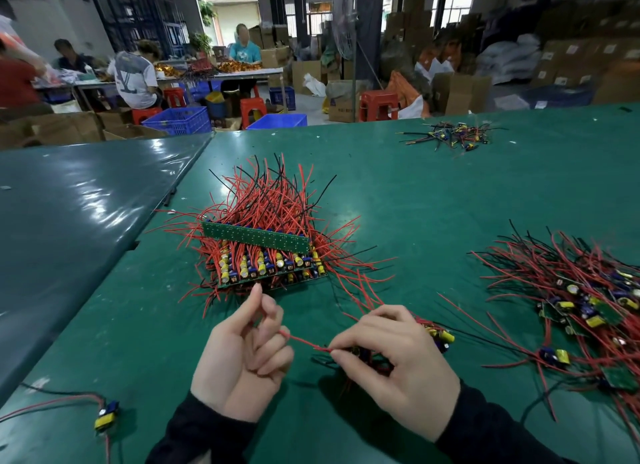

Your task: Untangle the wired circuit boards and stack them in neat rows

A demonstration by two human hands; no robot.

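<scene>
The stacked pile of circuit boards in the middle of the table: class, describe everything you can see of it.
The stacked pile of circuit boards sits on the green table, just beyond the hands and apart from them. Boards lie in neat rows, carrying yellow, blue and silver-topped components. One long green board lies tilted across the top. Red and black wires fan out on all sides, thickest at the far side.

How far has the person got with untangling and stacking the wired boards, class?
Done: a neat stack of boards stands mid-table, wires fanned outward. In hand: the right hand grips a wired board, while the left hand draws out its red wire. Left: the tangled heap on the right, a small far pile and a lone board near left.
</scene>
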